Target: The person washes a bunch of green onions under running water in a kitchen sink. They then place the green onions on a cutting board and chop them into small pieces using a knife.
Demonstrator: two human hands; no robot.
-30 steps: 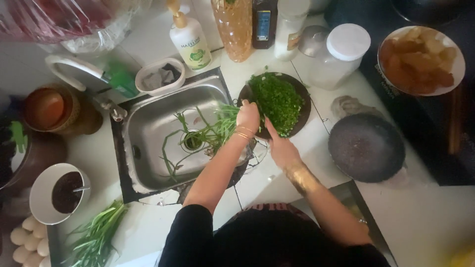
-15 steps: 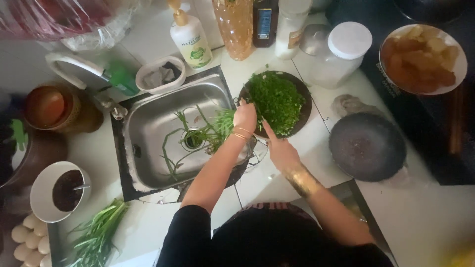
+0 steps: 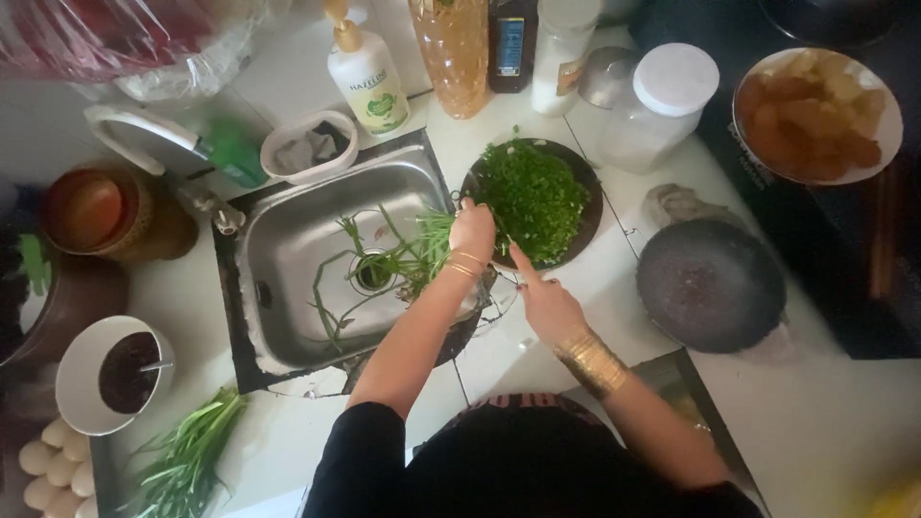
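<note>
I saw the left hand [image 3: 472, 230] reaching up to mid-frame, its fingers curled shut at the left rim of the dark plate [image 3: 587, 223]; whether it gripped the rim or the herb stems [image 3: 408, 254] trailing beneath it, I could not tell. The right hand [image 3: 545, 299] lay just below the plate, mostly closed, forefinger stretched toward the rim and holding nothing. The chopped greens [image 3: 532, 197] sat in a bright, fine heap covering most of the plate, just above centre. The steel sink [image 3: 288, 249] crowded the plate's left edge, a dark pan [image 3: 710, 283] stood near on the right, and the white tabletop [image 3: 835, 422] lay open at lower right.
</note>
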